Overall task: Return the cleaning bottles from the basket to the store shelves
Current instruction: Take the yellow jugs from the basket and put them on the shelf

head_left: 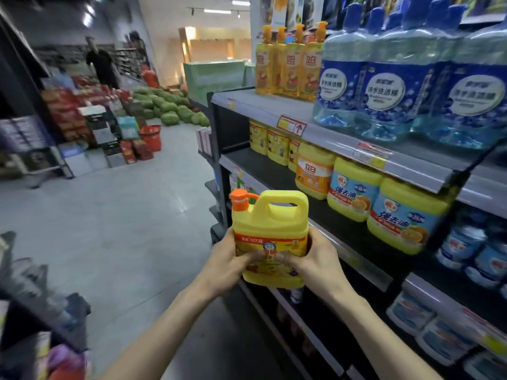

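Holding a yellow plastic jug with an orange pump cap and a moulded top handle upright, both hands on its lower half

Left hand: wrapped round the jug's left side, fingers curled across the front label. Right hand: wrapped round the right side in the same way. The fingertips of the two hands nearly meet at the middle of the label. Cap and handle stand clear above both hands

Jug position: in the air, resting on no board, near the left end of the front edge of the dark metal store shelving with grey price strips

Shelving contents:
- top board, left end: slim yellow pump bottles with orange heads, in a row
- top board, right of these: large clear-blue bottles with blue caps, close to the front edge
- next board down: squat yellow jugs with blue-and-orange labels along the front edge, one orange-labelled yellow jug just left of them

Grey floor, far side: heap of green striped watermelons; red plastic basket near it, well apart from the hands
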Available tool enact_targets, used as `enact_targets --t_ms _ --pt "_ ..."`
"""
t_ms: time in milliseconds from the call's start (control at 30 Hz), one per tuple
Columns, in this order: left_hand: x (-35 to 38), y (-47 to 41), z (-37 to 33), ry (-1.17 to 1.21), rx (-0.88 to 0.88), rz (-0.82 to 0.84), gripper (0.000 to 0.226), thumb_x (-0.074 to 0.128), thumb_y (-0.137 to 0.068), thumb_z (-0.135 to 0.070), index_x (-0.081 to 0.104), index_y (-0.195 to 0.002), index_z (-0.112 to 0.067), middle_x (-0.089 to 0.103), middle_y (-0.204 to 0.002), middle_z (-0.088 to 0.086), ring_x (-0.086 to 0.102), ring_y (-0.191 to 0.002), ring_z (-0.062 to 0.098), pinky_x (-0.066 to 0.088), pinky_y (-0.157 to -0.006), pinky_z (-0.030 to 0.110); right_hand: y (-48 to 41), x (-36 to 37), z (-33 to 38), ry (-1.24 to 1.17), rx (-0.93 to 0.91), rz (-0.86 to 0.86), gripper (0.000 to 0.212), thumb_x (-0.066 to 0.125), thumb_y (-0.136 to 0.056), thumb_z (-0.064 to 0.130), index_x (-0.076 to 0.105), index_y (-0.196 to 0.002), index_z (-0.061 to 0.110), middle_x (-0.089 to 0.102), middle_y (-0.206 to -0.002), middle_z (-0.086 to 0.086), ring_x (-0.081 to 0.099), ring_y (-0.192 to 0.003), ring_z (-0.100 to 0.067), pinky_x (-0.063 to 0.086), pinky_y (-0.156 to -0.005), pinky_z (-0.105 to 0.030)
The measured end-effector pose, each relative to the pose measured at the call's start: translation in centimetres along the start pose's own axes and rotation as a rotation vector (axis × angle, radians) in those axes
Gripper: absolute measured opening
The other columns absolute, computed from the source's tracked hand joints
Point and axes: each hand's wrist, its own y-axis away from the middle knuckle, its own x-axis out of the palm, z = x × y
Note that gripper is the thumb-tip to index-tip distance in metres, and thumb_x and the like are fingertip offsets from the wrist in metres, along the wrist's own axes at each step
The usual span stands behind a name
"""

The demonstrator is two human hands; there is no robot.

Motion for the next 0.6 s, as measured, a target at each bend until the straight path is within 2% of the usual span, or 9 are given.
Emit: enact_targets --t_ms 133,233,367,467,600 --pt "-1.4 -3.4 0.5 -0.029 -0.012 -0.041 0.052 0.082 -0.091 -0.030 0.051 -0.132 -0.037 0.069 -0.122 -0.022 0.063 -0.113 -0.013 0.051 -0.094 0.017 -4.3 1.7 -0.2 -0.017 -0.024 0.029 0.076 0.092 -0.072 0.056 0.058 -0.136 0.034 0.072 -0.122 0.017 0.069 -0.112 -0.002 0.061 -0.097 -0.040" --pt "-3.0 -5.9 1.5 -0.043 -0.014 -0.069 0.052 0.082 -0.091 -0.024 0.052 -0.133 -0.032 0.068 -0.121 -0.020 0.062 -0.108 -0.016 0.051 -0.086 0.009 -7.5 3.1 -0.1 -0.010 -0.028 0.047 0.074 0.093 -0.073 0.051 0.058 -0.136 0.034 0.072 -0.121 0.018 0.068 -0.111 -0.001 0.061 -0.098 -0.038" --pt "-5.8 -9.8 3.6 -0.049 -0.017 -0.093 0.051 0.082 -0.092 -0.021 0.052 -0.131 -0.032 0.068 -0.120 -0.019 0.062 -0.106 -0.017 0.051 -0.085 0.007 -12.0 5.9 0.2 0.021 -0.050 0.049 0.072 0.093 -0.073 0.049 0.059 -0.134 0.033 0.072 -0.118 0.017 0.068 -0.109 -0.001 0.061 -0.096 -0.037" --pt "-8.5 -13.3 5.1 -0.041 -0.012 -0.105 0.048 0.083 -0.092 -0.020 0.053 -0.126 -0.035 0.068 -0.116 -0.021 0.063 -0.103 -0.017 0.050 -0.082 0.006 -15.7 8.4 0.9 0.038 -0.067 0.013 0.076 0.089 -0.067 0.061 0.061 -0.131 0.032 0.073 -0.115 0.016 0.070 -0.106 -0.003 0.062 -0.092 -0.042" --pt "-12.9 -18.4 7.3 -0.063 0.028 -0.088 0.047 0.084 -0.091 -0.022 0.052 -0.118 -0.043 0.069 -0.114 -0.024 0.064 -0.105 -0.013 0.052 -0.088 0.015 -20.2 12.2 2.1 0.047 -0.057 -0.017 0.071 0.090 -0.070 0.057 0.061 -0.131 0.034 0.073 -0.114 0.018 0.070 -0.106 -0.003 0.062 -0.092 -0.042"
